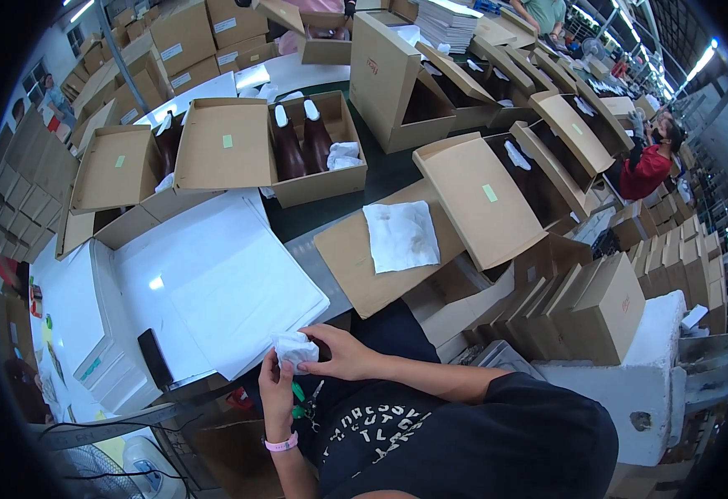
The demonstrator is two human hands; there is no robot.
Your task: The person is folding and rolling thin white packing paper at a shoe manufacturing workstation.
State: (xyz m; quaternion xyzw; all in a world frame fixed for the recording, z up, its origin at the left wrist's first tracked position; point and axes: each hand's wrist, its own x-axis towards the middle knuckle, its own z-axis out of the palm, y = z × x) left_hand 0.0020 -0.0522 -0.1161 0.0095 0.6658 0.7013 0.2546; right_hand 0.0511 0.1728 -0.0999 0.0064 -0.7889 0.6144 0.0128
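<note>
Item: wad of white tissue paper, held close in front of the person's chest, just below the edge of the stack of white paper sheets. Judged light, soft, easily torn; best pinched at its bunched edges.
Left hand: fingers closed on the wad's lower side.
Right hand: fingertips pinching its top.
Nearby: flat cardboard lid bearing 1 white tissue sheet; open shoebox with 2 brown boots.

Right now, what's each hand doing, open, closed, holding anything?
Left hand: closed on the crumpled white paper wad.
Right hand: closed on the same paper wad, from the other side.
</note>
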